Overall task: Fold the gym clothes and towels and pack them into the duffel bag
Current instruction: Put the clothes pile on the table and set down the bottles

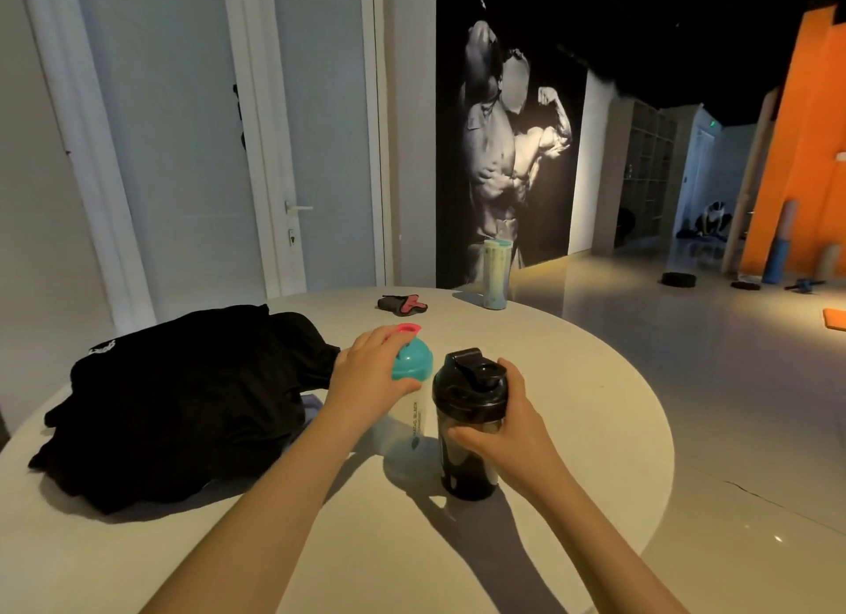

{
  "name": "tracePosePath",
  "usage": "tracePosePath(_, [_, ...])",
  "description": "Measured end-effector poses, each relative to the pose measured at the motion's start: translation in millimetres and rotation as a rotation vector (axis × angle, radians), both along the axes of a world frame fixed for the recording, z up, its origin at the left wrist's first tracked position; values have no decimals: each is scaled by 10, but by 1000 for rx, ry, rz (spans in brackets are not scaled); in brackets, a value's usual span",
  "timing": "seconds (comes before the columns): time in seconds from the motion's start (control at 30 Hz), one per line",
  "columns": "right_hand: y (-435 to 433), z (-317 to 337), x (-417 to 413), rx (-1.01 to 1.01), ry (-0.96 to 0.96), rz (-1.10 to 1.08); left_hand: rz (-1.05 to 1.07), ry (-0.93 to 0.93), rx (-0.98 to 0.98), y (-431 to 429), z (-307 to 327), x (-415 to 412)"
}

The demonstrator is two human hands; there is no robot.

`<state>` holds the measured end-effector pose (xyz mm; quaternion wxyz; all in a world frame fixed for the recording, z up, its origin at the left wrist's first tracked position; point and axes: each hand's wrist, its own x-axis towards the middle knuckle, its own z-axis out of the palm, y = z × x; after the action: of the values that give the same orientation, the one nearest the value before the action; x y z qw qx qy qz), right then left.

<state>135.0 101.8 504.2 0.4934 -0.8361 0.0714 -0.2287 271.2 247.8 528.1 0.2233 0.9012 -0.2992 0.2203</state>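
Grip: left hand (366, 375) cups the teal shaker lid (414, 359), right hand (508, 426) wraps the black shaker (467, 469) (both upright).

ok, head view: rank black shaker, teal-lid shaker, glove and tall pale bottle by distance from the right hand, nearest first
1. black shaker, gripped by the right hand.
2. teal-lid shaker, just left, under the left hand.
3. glove and tall pale bottle, both at the far edge, glove further left: too close to call.
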Motion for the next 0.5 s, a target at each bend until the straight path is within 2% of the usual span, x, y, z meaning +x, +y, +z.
tracePosePath(0.17, [10,18,446,-63,58,49,122,-6,24,56,46,509])
tracePosePath(0.5, [50,-46,1508,-74,-13,86,67,32,43,39,112,1439])
